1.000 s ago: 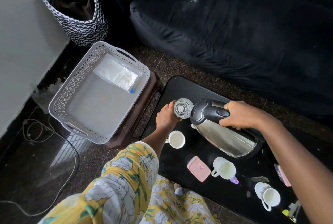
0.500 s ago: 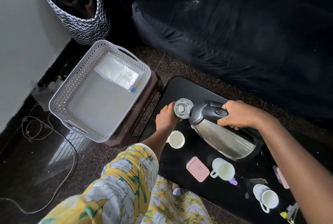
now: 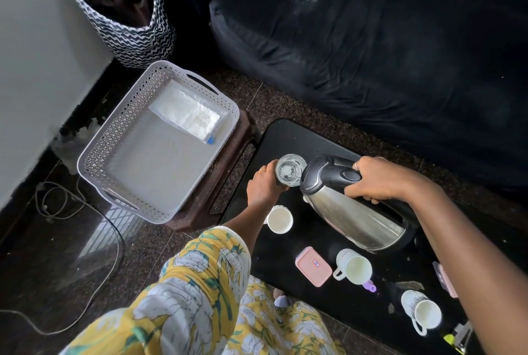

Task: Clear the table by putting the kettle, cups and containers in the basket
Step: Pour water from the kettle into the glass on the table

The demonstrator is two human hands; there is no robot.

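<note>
Right hand (image 3: 380,180): clamped round the black handle of the kettle (image 3: 354,212), knuckles up, holding it tipped with the spout toward the glass
Left hand (image 3: 264,186): fingers wrapped round the side of a clear glass (image 3: 289,169), steadying it just at the kettle's spout
Kettle: steel body, black lid and handle; lifted and tilted above the black table (image 3: 285,137), well apart from the basket
Kettle handling: probably the heaviest piece here, more so if water remains; the polished steel looks slippery and may be warm, so the handle is the place to grip, with the body kept level during the carry
Glass handling: rigid, smooth, breakable; best held round the wall as now and set down gently, not dropped in
Cups: three white mugs on the table, one (image 3: 280,219) just below the left wrist, one (image 3: 354,266) near the pink container, one (image 3: 423,312) toward the near right edge; light, stiff, chip-prone, with handles to hook a finger through
Pink container (image 3: 313,266): flat lidded box lying on the table beside the middle mug; light plastic, easiest pinched by its edges
Basket (image 3: 94,152): white perforated tray on a brown stool left of the table, holding only a clear packet (image 3: 185,116) at its far end
Progress: by my reading none of the named items are in the basket yet
</note>
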